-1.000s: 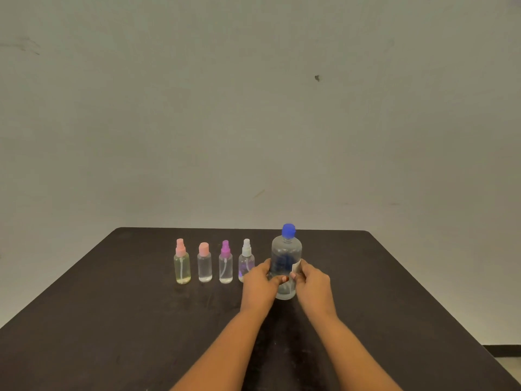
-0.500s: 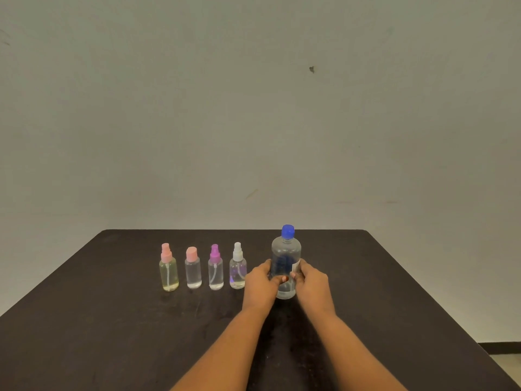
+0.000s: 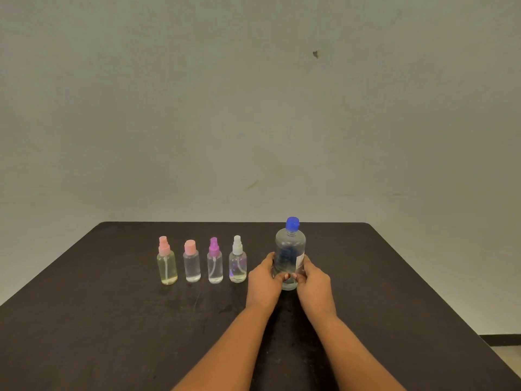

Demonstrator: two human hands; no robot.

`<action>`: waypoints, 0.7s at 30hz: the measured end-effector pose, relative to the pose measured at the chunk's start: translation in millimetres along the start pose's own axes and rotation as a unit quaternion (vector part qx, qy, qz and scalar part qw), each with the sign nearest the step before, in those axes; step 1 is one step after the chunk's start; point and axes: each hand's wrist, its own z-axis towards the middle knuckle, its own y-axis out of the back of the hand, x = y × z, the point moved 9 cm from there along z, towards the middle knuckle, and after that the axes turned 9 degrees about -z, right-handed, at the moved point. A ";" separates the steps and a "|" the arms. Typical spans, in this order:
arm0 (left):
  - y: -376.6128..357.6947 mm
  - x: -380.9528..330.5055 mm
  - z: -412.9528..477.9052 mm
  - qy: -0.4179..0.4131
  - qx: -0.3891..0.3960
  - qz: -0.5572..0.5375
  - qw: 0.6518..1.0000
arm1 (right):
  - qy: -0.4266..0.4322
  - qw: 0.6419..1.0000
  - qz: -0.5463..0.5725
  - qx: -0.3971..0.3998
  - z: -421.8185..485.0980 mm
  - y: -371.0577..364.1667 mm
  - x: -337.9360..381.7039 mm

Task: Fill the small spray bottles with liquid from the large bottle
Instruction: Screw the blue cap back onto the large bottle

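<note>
A large clear bottle (image 3: 290, 249) with a blue cap stands upright on the dark table (image 3: 112, 320). My left hand (image 3: 263, 280) and my right hand (image 3: 313, 283) grip its lower part from both sides, thumbs meeting in front. To its left stand several small spray bottles in a row: a yellowish one with a pink sprayer (image 3: 167, 265), a clear one with a pink cap (image 3: 192, 262), one with a purple sprayer (image 3: 214, 262) and one with a white sprayer (image 3: 238, 261). All are capped and hold some liquid.
The table's far edge runs close behind the bottles, with a plain grey wall (image 3: 253, 108) beyond. The right table edge slopes down towards the floor (image 3: 507, 354) at the lower right.
The view has shifted a little, so the small bottles sit further left in the frame. Both hands keep the same hold on the large bottle, which stays upright on the table.
</note>
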 end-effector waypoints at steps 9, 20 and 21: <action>4.7 4.8 -18.1 0.022 0.029 0.031 0.999 | -0.048 0.998 -0.040 0.008 -10.1 -1.2 -7.7; 35.1 -0.6 -49.1 0.011 0.039 0.149 0.988 | -0.026 0.996 -0.078 -0.028 -36.9 6.6 12.8; 39.5 0.1 -54.2 0.019 0.042 0.153 0.987 | -0.024 0.996 -0.081 -0.023 -41.4 6.5 15.1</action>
